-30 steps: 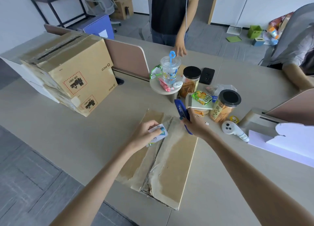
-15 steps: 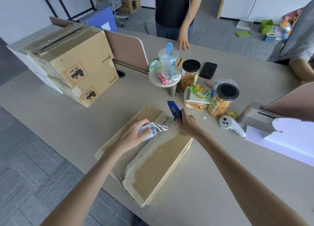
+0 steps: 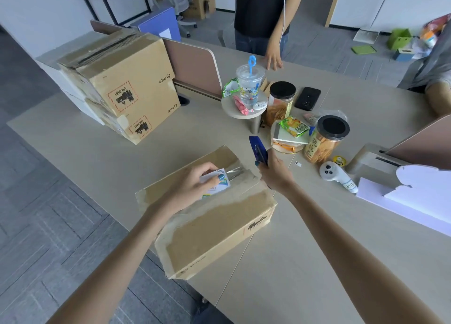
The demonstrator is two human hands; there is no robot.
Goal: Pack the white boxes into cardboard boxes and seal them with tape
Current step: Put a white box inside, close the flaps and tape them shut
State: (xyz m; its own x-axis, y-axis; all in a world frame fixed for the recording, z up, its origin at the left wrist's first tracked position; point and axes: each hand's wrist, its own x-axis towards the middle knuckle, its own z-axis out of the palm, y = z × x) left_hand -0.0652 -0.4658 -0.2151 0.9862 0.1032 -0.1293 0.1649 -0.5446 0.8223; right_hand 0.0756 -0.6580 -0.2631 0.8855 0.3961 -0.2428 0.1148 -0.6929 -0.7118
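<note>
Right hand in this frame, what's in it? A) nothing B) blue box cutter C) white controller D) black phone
B: the right hand grips the blue box cutter just past the cardboard box, while the white controller and black phone lie untouched on the table.

The cardboard box (image 3: 214, 228) sat at the tabletop's (image 3: 97, 157) near edge, the tape roll (image 3: 216, 186) on top. Stacked boxes (image 3: 131, 79) stood behind, leftward; a jar (image 3: 327, 143) and a controller (image 3: 334, 175) lay to its right.
</note>
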